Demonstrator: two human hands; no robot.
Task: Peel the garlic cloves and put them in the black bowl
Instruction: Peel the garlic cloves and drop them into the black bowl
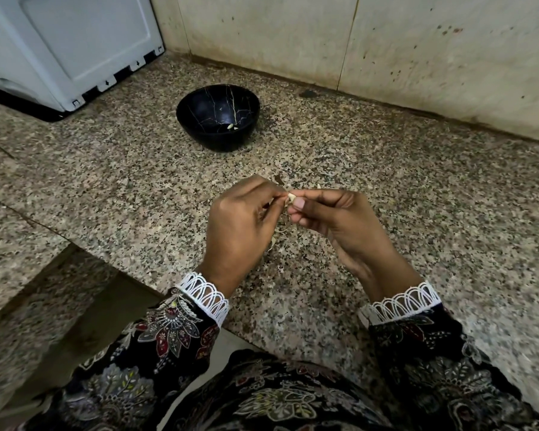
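A small pale garlic clove [291, 197] is pinched between the fingertips of both hands above the speckled granite counter. My left hand [241, 225] grips it from the left, and my right hand [336, 222] holds it from the right, thumb on top. The black bowl [189, 116] with thin gold veins stands farther back on the counter, well apart from my hands. Two small peeled cloves [232, 127] lie at its bottom. Thin bits of garlic skin [277, 234] lie on the counter under and beyond my hands.
A white appliance [75, 48] stands at the back left on the granite counter [417, 197]. A stained tiled wall [386, 42] runs along the back. The counter's front edge drops off at the lower left, near my patterned sleeves.
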